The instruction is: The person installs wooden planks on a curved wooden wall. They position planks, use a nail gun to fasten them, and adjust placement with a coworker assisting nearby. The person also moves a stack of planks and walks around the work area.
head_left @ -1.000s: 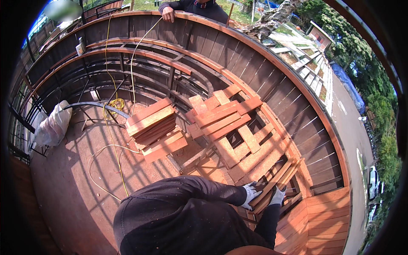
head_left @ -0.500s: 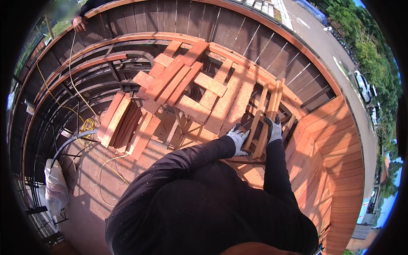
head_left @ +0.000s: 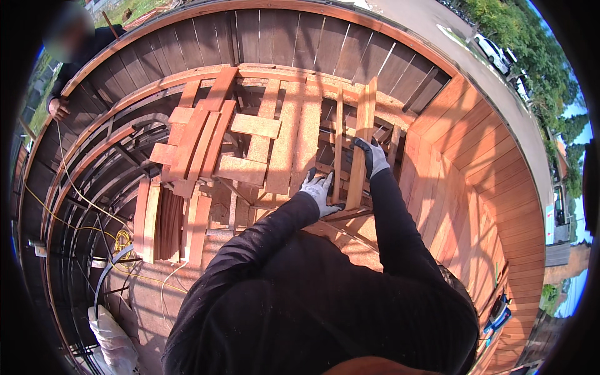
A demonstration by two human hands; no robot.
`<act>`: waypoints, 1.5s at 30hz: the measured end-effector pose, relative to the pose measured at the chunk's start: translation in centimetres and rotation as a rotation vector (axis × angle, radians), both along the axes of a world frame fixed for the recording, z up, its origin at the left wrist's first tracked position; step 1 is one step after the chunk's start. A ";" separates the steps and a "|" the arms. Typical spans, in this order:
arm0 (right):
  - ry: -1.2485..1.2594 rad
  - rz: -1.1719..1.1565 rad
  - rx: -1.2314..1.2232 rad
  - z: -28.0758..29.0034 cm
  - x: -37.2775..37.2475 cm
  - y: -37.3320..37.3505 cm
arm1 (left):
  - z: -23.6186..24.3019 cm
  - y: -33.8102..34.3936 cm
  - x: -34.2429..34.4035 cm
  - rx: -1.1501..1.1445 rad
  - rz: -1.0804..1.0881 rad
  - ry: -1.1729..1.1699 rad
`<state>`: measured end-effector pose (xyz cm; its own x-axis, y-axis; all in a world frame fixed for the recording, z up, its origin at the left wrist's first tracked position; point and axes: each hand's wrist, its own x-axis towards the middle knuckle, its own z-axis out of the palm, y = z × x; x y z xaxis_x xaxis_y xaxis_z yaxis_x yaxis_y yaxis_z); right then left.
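My right hand [head_left: 374, 156], in a pale glove with dark fingertips, is closed over the upper edge of long reddish wooden boards [head_left: 357, 178] that lean side by side. To their left, a thinner wooden strip [head_left: 338, 134] runs nearly parallel, with a gap between. My left hand [head_left: 319, 191], gloved the same way, is at the strip's near end. Its fingers are spread against the strip and the thumb lies by the end. Beneath both hands is a dark slatted frame [head_left: 350, 215], partly hidden by the wood.
Flat planks and short boards [head_left: 256, 125] lie across a bench on the left, dusted with sawdust. A board stack [head_left: 165, 225] stands nearer, beside a yellow cord [head_left: 123, 240]. A curved plank wall [head_left: 275, 37] encloses the far side. Another person's hand [head_left: 59, 109] rests on its rim. A blue power tool [head_left: 498, 314] lies right.
My view has turned right, so the scene sits further left. The boards under my hands now stand more upright in the picture. Both hands stay at the wood.
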<state>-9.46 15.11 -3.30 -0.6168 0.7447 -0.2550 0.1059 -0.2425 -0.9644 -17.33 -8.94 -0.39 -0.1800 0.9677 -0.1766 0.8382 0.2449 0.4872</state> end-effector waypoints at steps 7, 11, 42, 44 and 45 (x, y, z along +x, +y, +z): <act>-0.323 0.191 0.406 -2.6 0.5 2.4 | -0.2 -0.2 0.5 0.044 -0.008 -0.033; -0.229 0.239 0.152 -0.7 0.8 -0.2 | -0.8 -0.4 0.4 0.072 0.015 -0.064; -0.070 -0.111 -0.216 1.5 -1.4 -0.3 | -7.8 -9.2 -2.0 0.098 0.873 -1.732; 0.073 -0.030 -0.265 1.0 -0.9 -1.3 | -10.0 -7.6 -1.8 0.162 0.825 -1.825; 0.138 0.010 -0.290 0.8 -0.5 -1.8 | -9.4 -6.9 -1.3 0.190 0.801 -1.876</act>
